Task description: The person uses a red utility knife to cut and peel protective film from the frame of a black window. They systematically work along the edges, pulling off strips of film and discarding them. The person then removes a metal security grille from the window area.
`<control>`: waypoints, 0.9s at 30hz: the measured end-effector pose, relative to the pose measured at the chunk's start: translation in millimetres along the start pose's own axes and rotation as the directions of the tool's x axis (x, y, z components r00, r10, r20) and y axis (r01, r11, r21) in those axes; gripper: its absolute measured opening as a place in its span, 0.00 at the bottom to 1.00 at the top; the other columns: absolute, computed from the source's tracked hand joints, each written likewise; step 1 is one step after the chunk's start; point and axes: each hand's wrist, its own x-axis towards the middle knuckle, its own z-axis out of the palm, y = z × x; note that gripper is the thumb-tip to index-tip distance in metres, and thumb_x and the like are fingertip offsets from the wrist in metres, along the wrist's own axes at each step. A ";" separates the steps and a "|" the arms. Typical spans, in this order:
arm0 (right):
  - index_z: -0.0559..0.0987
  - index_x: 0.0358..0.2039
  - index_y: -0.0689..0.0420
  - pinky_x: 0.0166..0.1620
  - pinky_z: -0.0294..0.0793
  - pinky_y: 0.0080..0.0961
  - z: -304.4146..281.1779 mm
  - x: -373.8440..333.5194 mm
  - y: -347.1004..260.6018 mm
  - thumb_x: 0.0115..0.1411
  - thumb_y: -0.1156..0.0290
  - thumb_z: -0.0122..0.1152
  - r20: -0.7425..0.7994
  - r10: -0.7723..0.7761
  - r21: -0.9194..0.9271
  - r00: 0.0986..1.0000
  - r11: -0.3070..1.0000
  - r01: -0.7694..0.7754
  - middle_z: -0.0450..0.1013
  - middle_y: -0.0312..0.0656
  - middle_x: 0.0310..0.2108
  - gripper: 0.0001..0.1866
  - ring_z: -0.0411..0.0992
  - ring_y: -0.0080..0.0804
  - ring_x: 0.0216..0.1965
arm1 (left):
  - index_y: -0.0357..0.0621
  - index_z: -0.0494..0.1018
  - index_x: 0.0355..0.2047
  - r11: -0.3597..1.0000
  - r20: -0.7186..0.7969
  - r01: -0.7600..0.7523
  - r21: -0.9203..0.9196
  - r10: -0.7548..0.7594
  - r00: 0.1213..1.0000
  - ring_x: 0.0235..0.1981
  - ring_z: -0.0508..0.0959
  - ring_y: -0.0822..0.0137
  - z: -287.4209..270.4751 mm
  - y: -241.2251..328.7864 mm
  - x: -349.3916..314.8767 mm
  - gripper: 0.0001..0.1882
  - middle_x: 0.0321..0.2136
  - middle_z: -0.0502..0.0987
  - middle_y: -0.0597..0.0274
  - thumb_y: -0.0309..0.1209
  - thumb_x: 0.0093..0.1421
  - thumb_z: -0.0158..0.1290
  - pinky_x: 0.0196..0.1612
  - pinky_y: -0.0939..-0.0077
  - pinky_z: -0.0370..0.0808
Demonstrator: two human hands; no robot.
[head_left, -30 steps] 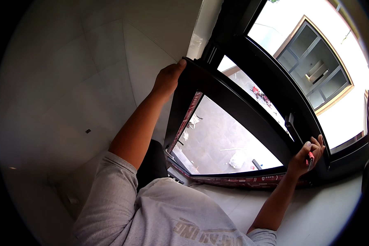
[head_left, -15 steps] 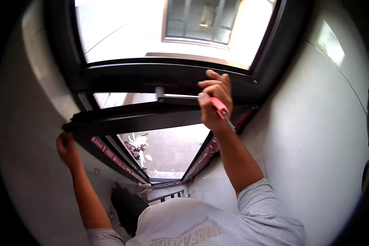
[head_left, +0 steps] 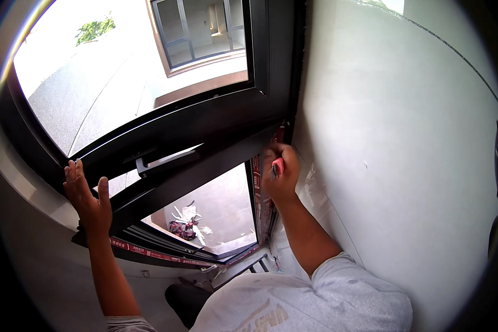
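A black window frame [head_left: 205, 113] fills the upper left, with an opened black sash [head_left: 196, 171] slanting inward below it. My left hand [head_left: 91, 202] lies with fingers stretched out and thumb apart on the frame's left corner, holding nothing. A grey window handle [head_left: 169, 161] juts out between the hands. My right hand [head_left: 285, 180] is closed round a red-handled tool [head_left: 278, 166], near the sash's right end. Its fingers come close to the red protective tape [head_left: 257, 185] on the right jamb; whether they touch it is hidden. The tool's working end cannot be made out.
Pale panelled wall [head_left: 393, 138] rises close on the right. More red tape [head_left: 149, 253] runs along the lower frame. Through the opening, white and dark red scraps [head_left: 188, 224] lie on the ground outside. A dark ladder-like rack [head_left: 254, 268] stands below, near my body.
My view has turned to the right. My left hand has gone from gripping the sash's end to lying open on the frame. The right hand, with the tool, has left the handle for the right jamb.
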 end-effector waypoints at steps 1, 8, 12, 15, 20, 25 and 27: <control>0.79 0.47 0.65 0.43 0.78 0.29 -2.8 7.2 10.6 0.67 0.77 0.59 -0.020 0.027 0.025 0.999 0.999 -0.026 0.80 0.46 0.39 0.09 0.78 0.31 0.36 | 0.44 0.60 0.74 0.999 0.068 0.012 0.031 -0.014 0.998 0.78 0.54 0.46 4.7 -2.7 1.8 0.36 0.75 0.59 0.47 0.53 0.76 0.47 0.78 0.41 0.46; 0.74 0.65 0.64 0.56 0.78 0.36 -6.7 22.1 22.0 0.63 0.78 0.59 -0.002 0.205 0.071 0.979 0.976 -0.204 0.80 0.54 0.50 0.28 0.80 0.47 0.51 | 0.48 0.57 0.76 0.999 0.041 0.021 0.028 -0.022 0.999 0.79 0.52 0.47 11.2 -10.0 5.2 0.40 0.76 0.57 0.48 0.59 0.73 0.47 0.77 0.37 0.46; 0.73 0.66 0.63 0.56 0.77 0.34 -8.9 22.5 20.3 0.64 0.78 0.60 0.009 0.202 0.058 0.979 0.978 -0.202 0.80 0.54 0.50 0.28 0.80 0.44 0.50 | 0.48 0.57 0.76 0.997 0.003 0.013 0.070 -0.014 1.000 0.79 0.53 0.46 15.7 -12.9 6.8 0.40 0.75 0.58 0.49 0.56 0.72 0.51 0.76 0.34 0.46; 0.74 0.64 0.63 0.54 0.78 0.32 -5.3 20.7 24.3 0.64 0.78 0.61 -0.024 0.247 0.101 0.969 0.965 -0.244 0.80 0.52 0.47 0.26 0.80 0.40 0.48 | 0.49 0.57 0.75 0.997 -0.006 0.015 0.070 -0.015 1.000 0.78 0.53 0.46 17.0 -15.1 6.8 0.40 0.75 0.59 0.50 0.55 0.72 0.52 0.76 0.33 0.46; 0.78 0.52 0.62 0.44 0.78 0.25 2.4 30.2 15.5 0.70 0.76 0.59 -0.088 0.334 0.238 0.938 0.922 -0.306 0.79 0.41 0.40 0.12 0.77 0.26 0.39 | 0.49 0.58 0.75 0.997 -0.003 0.002 0.078 -0.002 1.000 0.78 0.53 0.47 15.1 -16.3 6.3 0.39 0.75 0.59 0.50 0.56 0.72 0.52 0.76 0.33 0.46; 0.79 0.45 0.61 0.39 0.77 0.24 9.1 36.2 26.0 0.72 0.74 0.59 -0.137 0.417 0.220 0.898 0.897 -0.383 0.78 0.37 0.34 0.05 0.75 0.22 0.34 | 0.49 0.57 0.75 0.998 -0.005 -0.006 0.068 0.006 1.000 0.78 0.53 0.48 16.6 -14.1 7.1 0.40 0.75 0.59 0.50 0.57 0.72 0.51 0.76 0.33 0.45; 0.80 0.45 0.61 0.41 0.77 0.26 8.5 39.3 19.2 0.71 0.73 0.59 -0.141 0.443 0.217 0.885 0.886 -0.409 0.78 0.38 0.32 0.06 0.75 0.24 0.35 | 0.49 0.57 0.75 0.997 -0.001 -0.008 0.076 0.008 1.000 0.79 0.53 0.48 16.8 -14.4 6.5 0.40 0.75 0.59 0.51 0.57 0.72 0.50 0.76 0.33 0.45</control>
